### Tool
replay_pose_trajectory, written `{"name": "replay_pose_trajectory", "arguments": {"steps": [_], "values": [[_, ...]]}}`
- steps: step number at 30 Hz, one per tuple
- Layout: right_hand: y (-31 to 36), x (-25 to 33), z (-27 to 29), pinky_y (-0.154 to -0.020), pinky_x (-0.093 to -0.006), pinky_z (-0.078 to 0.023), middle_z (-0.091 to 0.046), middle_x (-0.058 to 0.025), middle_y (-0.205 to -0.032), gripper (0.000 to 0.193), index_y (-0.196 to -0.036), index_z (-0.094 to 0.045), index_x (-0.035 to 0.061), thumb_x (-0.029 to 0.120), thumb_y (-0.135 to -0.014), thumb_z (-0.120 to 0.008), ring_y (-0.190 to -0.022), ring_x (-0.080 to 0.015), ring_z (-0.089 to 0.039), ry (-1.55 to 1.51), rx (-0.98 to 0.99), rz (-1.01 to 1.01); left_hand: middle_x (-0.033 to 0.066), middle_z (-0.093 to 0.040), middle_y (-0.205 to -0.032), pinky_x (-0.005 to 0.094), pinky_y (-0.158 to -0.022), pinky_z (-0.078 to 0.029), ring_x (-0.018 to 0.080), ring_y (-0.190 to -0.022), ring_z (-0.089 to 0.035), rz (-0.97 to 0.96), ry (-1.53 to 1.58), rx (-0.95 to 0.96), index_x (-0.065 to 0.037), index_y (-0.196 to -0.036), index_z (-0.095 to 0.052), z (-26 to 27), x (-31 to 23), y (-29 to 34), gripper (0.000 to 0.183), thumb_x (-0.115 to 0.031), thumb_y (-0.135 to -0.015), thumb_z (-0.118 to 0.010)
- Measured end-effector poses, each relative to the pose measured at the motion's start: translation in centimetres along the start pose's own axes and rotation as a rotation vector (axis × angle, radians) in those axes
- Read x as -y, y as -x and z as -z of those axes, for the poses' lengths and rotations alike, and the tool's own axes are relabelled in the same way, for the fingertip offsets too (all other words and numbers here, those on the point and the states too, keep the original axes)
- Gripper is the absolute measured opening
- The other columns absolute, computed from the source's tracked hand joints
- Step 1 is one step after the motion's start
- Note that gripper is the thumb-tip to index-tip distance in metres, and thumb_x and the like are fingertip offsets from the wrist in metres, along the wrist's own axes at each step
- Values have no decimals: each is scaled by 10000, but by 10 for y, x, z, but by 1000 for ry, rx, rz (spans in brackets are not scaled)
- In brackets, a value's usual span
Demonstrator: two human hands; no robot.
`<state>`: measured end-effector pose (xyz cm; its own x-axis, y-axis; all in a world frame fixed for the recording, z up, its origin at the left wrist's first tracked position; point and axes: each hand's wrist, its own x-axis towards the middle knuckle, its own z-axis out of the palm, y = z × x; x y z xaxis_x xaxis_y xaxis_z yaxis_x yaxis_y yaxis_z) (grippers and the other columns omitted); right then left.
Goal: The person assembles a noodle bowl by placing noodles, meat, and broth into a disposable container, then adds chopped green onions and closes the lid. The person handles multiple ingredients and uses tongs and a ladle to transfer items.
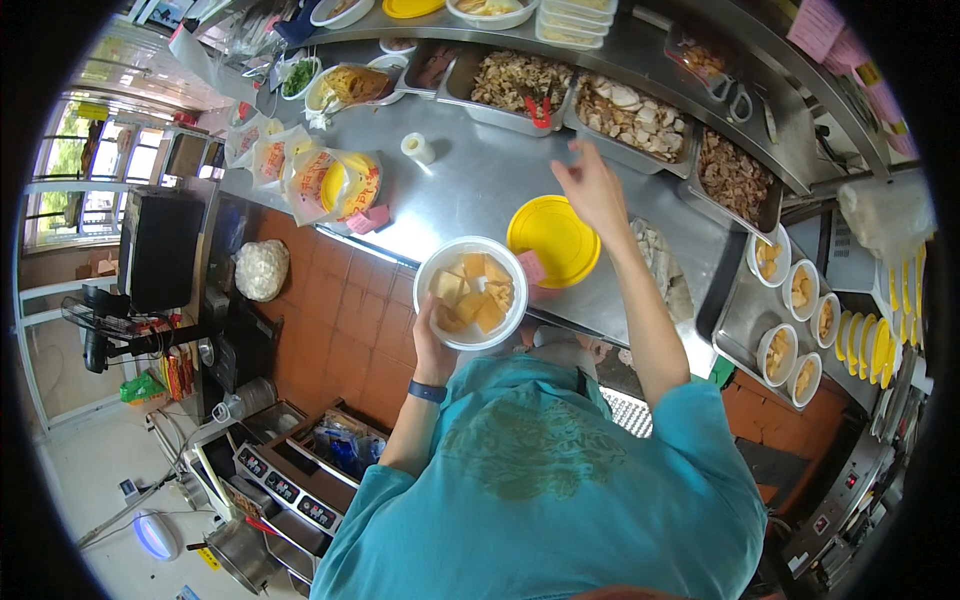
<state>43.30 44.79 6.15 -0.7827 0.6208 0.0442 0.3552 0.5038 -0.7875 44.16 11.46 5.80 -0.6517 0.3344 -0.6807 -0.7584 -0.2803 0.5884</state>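
My left hand (431, 342) grips a round white bowl (471, 243) by its left side, held in front of my body. Inside lie several tan, cube-like food pieces (489, 316). My right hand (591, 188) is raised over the steel counter with its fingers apart and nothing in them. Below it on the counter rests a round yellow lid (556, 238), and a pink paper slip (531, 266) lies at the lid's left edge. Beyond my right hand, red-handled tongs (541, 112) lean in a metal tray (487, 113) of chopped meat.
Two more metal trays (622, 150) (726, 217) of chopped food line the counter's far right. Filled white bowls (776, 355) stand on a tray at the right, near stacked yellow lids (880, 350). Plastic bags (333, 184) and a small white container (418, 149) sit left.
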Motion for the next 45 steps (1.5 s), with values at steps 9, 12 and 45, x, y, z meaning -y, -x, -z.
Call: {"name": "replay_pose_trajectory", "arguments": {"steps": [9,12,45], "values": [[-171,19,-76,-890,-464,-557,-642,-280,-1216,667,-1388,-443,-93,183,-818,-654,-1124,-400,-654,761,261,-112,110,-541,-1392,445,-1075,-449,274,-1276,-544,-43,23,118,-63,-1454,-434,11,-49,-90,587,-402,-993,-565],[-209,18,-69,-907,-428,-555,-670,-223,-1232,594,-1337,-538,-69,197,-816,-642,-1155,-341,-658,857,363,-200,108,-549,-1380,439,-1078,-445,268,-1275,-543,-9,67,222,-63,-1440,-443,9,-63,-132,582,-391,-983,-588],[-136,-8,-2,-374,-258,-299,-572,-3,-634,425,-786,-583,109,485,-985,-571,-415,-77,-425,77,486,-623,114,-558,-1313,406,-1024,-491,246,-1217,-574,113,132,332,-73,-1354,-433,-78,-51,-331,518,-322,-951,-644]]}}
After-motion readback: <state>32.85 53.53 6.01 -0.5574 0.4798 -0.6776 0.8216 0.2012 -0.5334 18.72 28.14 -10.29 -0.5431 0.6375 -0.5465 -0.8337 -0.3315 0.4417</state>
